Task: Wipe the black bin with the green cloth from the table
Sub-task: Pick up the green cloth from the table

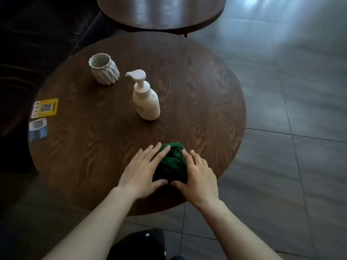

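A crumpled green cloth [171,162] lies near the front edge of a round dark wooden table [206,102]. My left hand [142,169] rests on the cloth's left side with straight fingers, its thumb at the cloth's near edge. My right hand [197,171] lies against the cloth's right side, fingers straight, thumb tucked at the near edge. The two hands bracket the cloth between them. A black object [142,244] stands on the floor under my arms at the bottom of the view; whether it is the bin I cannot tell.
On the table stand a white pump bottle [146,102] and a white faceted cup [104,69]. Two stickers [44,117] sit at the left rim. A second round table [161,14] is behind. Grey tiled floor [291,147] spreads to the right.
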